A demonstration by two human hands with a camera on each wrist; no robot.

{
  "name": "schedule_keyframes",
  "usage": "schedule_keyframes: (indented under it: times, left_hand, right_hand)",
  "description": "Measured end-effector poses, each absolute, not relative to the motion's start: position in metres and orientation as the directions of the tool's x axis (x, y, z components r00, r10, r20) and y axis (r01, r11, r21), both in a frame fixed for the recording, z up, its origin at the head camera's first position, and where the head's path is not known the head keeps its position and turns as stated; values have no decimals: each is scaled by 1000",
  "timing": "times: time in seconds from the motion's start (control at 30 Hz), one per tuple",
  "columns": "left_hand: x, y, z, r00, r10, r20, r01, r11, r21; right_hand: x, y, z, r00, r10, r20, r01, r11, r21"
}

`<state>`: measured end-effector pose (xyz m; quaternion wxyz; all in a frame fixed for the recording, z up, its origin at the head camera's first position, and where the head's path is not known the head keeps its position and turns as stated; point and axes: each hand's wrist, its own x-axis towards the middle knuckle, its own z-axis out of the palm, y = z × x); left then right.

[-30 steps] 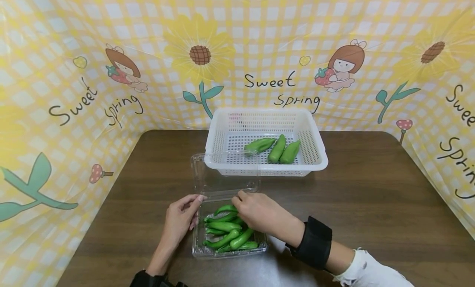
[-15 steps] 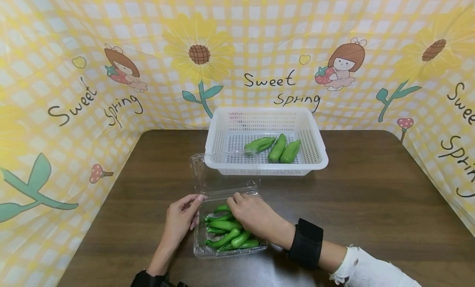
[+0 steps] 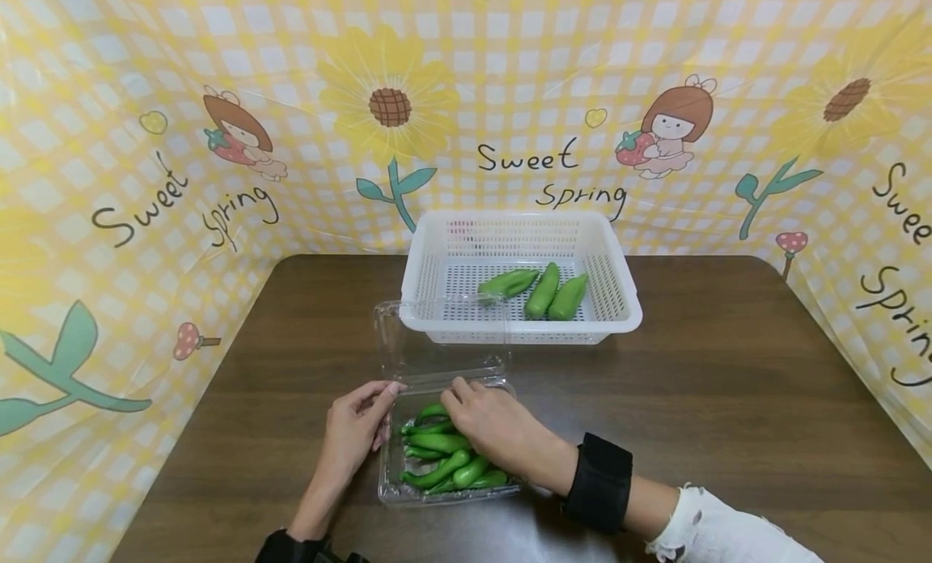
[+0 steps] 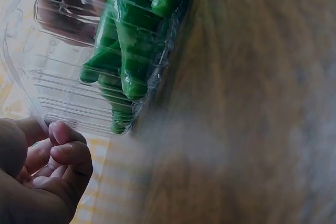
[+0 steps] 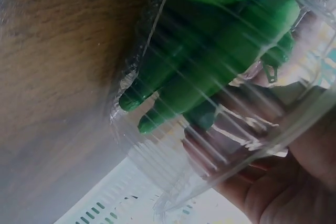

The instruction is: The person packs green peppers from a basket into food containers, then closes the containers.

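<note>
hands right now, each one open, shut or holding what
Left hand: fingers curled, pinching the left rim of the clear box.
Right hand: over the peppers in the box; whether it grips one cannot be told.

Green peppers [image 3: 444, 458], white basket [image 3: 520, 332] (yellow-checked backdrop [image 3: 109, 78]), brown table [image 3: 728, 401].

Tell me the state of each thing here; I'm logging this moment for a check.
Clear clamshell box: lid open, holds green peppers.
White basket: upright, three peppers inside.
Left hand: holds the box's left edge.
Right hand: reaching into the box; grip hidden.
</note>
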<state>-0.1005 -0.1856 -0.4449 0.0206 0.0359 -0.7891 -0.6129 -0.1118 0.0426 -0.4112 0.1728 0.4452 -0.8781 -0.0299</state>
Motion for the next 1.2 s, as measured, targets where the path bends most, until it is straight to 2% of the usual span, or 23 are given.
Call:
schedule_keyframes:
  times: [0.67,0.9,1.03,1.2]
  left_hand:
    - [-103,-186,-448,-995,-96,-40,-65,262,963]
    - [-102,-185,-446,-995,-92,-30,-54,265,963]
    - [-101,-185,-445,-995,-91,-35,-58,264,963]
    - [-101,-185,-445,-995,-94,-46,-70,260,963]
  right_hand:
    - [-104,51,-397,-519,-807,281,-800,574,173]
    - [-104,65,-372,-497,-804,327,-832,549,84]
    - [-108,74,-357,-511,-782,356,-830,557,33]
    - [-115,85,-344,-525,-719,456,-813,582,-19]
